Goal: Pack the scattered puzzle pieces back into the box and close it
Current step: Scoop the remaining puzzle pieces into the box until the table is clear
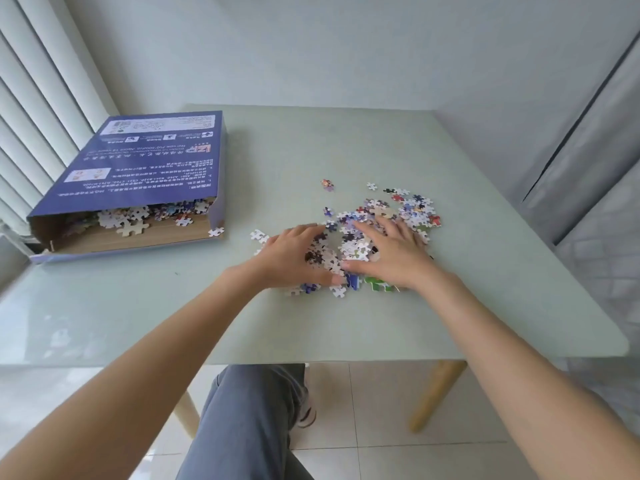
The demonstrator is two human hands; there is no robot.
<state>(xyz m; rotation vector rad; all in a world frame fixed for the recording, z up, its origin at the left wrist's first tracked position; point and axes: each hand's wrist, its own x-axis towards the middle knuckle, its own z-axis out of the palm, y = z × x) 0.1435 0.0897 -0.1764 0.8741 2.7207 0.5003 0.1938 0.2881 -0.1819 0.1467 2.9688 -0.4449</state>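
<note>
A heap of small puzzle pieces lies scattered right of the table's middle. My left hand and my right hand both rest on the near part of the heap, fingers spread and bent around a mound of pieces between them. A blue puzzle box lies flat at the far left, its near end open, with many pieces visible inside. One loose piece sits on the box's flap.
The pale green table ends close to me and at the right. A single piece lies apart beyond the heap. My legs in grey trousers show below the table edge. Window blinds stand at the left.
</note>
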